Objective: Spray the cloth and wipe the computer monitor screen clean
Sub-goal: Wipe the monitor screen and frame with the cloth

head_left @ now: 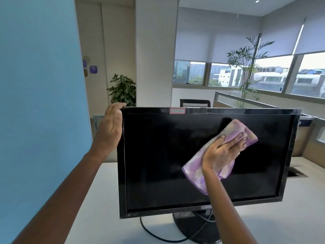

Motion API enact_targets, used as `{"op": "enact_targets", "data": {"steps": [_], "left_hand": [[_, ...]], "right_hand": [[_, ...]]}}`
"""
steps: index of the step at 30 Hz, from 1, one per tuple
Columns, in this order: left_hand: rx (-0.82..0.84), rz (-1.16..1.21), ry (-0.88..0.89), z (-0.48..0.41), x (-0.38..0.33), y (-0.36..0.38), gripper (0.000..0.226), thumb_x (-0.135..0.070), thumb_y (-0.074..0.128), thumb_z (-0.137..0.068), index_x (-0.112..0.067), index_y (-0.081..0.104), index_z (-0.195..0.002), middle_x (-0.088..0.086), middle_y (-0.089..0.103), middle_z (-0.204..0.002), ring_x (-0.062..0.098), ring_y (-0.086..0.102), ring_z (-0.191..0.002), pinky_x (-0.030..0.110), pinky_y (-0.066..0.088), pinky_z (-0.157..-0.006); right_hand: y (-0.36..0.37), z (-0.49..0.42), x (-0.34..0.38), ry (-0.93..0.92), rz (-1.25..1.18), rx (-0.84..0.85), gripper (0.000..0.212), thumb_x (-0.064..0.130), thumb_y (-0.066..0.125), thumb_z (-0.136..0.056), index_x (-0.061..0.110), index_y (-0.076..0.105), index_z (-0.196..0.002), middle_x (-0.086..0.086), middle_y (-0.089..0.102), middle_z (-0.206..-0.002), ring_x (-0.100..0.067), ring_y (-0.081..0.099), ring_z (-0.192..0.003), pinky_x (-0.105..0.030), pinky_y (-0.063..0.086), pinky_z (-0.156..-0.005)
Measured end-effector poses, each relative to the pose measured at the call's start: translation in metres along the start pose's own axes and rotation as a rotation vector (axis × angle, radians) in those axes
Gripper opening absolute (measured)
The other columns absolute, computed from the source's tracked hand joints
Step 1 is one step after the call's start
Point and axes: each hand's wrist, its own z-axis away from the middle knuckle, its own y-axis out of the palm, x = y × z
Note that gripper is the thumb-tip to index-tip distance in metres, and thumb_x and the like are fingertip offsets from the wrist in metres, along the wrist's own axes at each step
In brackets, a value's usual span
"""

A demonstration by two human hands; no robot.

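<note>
Pressing a purple and cream cloth [218, 155] flat against the dark screen [158, 155] of the monitor [288, 152], the right hand [223, 152] lies spread over the fabric, fingers [237, 140] extended toward the upper right and thumb [219, 139] angled up beside them, so the hand is clamped on the cloth between palm and glass. One end of the cloth sticks out just beyond the fingertips, and the other end hangs below the wrist, down and to the left of it. Across the screen from that hand, well apart from it, the left hand [110, 127] grips the monitor's upper left corner: the palm rests along the left edge of the bezel while the fingertips curl over the top edge, closed on the frame. A small pale sticker [177, 110] with a red border sits on the top bezel, between the two hands and above both. Below the right forearm, the monitor's round black stand [193, 228] rests on a white desk [98, 208], and a dark cable [151, 233] loops out from under the screen across the desktop. Far behind the left hand stands a leafy potted plant [123, 90], and far behind the right hand a taller thin-leaved plant [246, 67] rises by the windows.
</note>
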Motion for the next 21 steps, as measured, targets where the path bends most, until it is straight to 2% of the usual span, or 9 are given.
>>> {"op": "enact_targets", "data": {"steps": [2,4,7,11,14,18,21], "left_hand": [[0.002,0.036,-0.009,-0.001,0.002,-0.001,0.046,-0.026,0.017,-0.095,-0.008,0.044,-0.128,0.01,0.046,-0.134,0.018,0.041,-0.126,0.016,0.027,-0.099],[0.008,0.078,-0.021,-0.003,0.004,-0.001,0.04,-0.02,0.019,-0.099,-0.008,0.045,-0.126,0.009,0.047,-0.133,0.011,0.042,-0.12,0.01,0.027,-0.093],[0.015,0.104,-0.033,-0.005,0.003,-0.001,0.038,-0.015,0.018,-0.1,-0.008,0.045,-0.126,0.01,0.046,-0.133,0.006,0.039,-0.116,0.013,0.028,-0.094],[-0.001,0.12,-0.026,-0.004,0.001,-0.001,0.048,-0.026,0.017,-0.094,-0.004,0.046,-0.126,0.012,0.045,-0.134,0.013,0.042,-0.118,0.008,0.027,-0.087],[0.008,0.164,-0.034,-0.004,-0.001,-0.001,0.057,-0.032,0.016,-0.086,-0.004,0.045,-0.126,0.014,0.045,-0.134,0.012,0.043,-0.116,0.009,0.03,-0.084],[0.023,0.16,-0.044,-0.004,0.002,-0.003,0.058,-0.033,0.013,-0.086,-0.007,0.045,-0.126,0.011,0.045,-0.135,0.014,0.043,-0.12,0.014,0.031,-0.091],[0.036,0.162,-0.058,-0.005,0.002,-0.005,0.057,-0.033,0.012,-0.088,-0.007,0.046,-0.126,0.01,0.046,-0.135,0.013,0.044,-0.119,0.017,0.031,-0.093]], "right_hand": [[0.01,0.019,0.022,-0.009,0.002,0.024,0.057,0.025,0.034,-0.099,0.002,0.013,-0.146,-0.02,0.011,-0.155,-0.036,0.008,-0.144,-0.043,0.009,-0.117],[0.021,0.043,0.041,-0.096,0.023,0.077,0.058,0.027,0.034,-0.098,0.002,0.013,-0.146,-0.021,0.012,-0.155,-0.036,0.008,-0.144,-0.045,0.011,-0.117],[0.037,0.083,0.066,-0.29,0.059,0.153,0.062,0.034,0.032,-0.095,0.001,0.016,-0.145,-0.021,0.014,-0.153,-0.036,0.009,-0.142,-0.048,0.014,-0.117],[0.05,0.128,0.083,-0.522,0.1,0.218,0.065,0.036,0.036,-0.091,0.004,0.017,-0.145,-0.019,0.019,-0.152,-0.038,0.021,-0.139,-0.05,0.017,-0.115],[0.052,0.153,0.082,-0.809,0.153,0.321,0.067,0.035,0.039,-0.09,0.01,0.016,-0.147,-0.012,0.015,-0.155,-0.032,0.021,-0.141,-0.047,0.017,-0.116],[0.045,0.153,0.067,-1.068,0.184,0.406,0.056,0.029,0.044,-0.086,0.012,0.038,-0.139,-0.01,0.041,-0.145,-0.028,0.029,-0.137,-0.046,0.027,-0.113],[0.034,0.132,0.054,-1.304,0.225,0.439,0.053,0.03,0.044,-0.083,0.011,0.049,-0.133,-0.01,0.049,-0.14,-0.029,0.036,-0.134,-0.052,0.035,-0.106]]}}
